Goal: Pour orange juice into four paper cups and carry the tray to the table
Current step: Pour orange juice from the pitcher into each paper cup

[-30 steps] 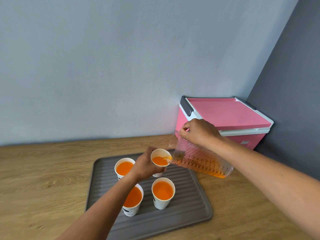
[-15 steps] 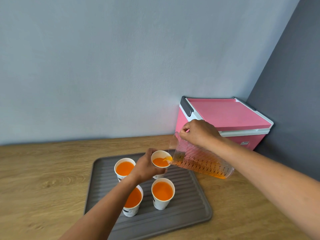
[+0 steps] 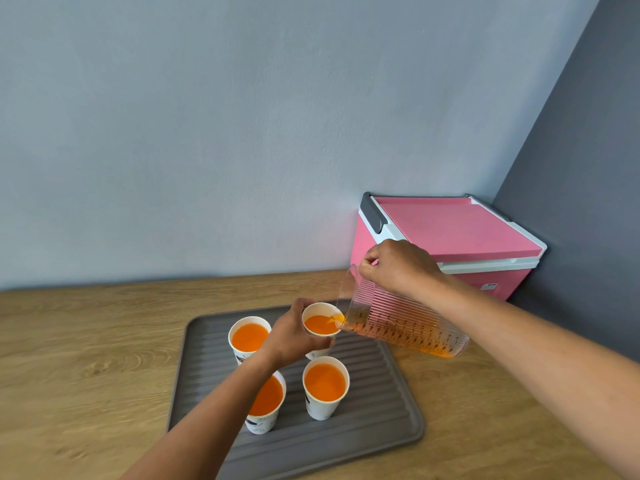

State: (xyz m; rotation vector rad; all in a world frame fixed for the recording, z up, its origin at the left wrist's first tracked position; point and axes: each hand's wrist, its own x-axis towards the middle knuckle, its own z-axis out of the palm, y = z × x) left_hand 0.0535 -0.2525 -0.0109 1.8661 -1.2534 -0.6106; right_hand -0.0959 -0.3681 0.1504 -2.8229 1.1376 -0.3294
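In the head view, our left hand (image 3: 294, 337) grip clasps cup 4 (image 3: 320, 308), far right on the tray (image 3: 391, 403). Our right hand (image 3: 398, 268) grip wraps the tilted jug (image 3: 408, 327), juice (image 3: 320, 326) streaming in. Pouring looks nearly done. Next we should right the jug slowly, then lift the tray level.

Bright, soft, even light, pale wall (image 3: 207, 133) behind the tray (image 3: 381, 414) evenly lit, faint soft shadows on the tray, picture sharp all over, table (image 3: 86, 358) line behind the tray bends a little, corners look stretched
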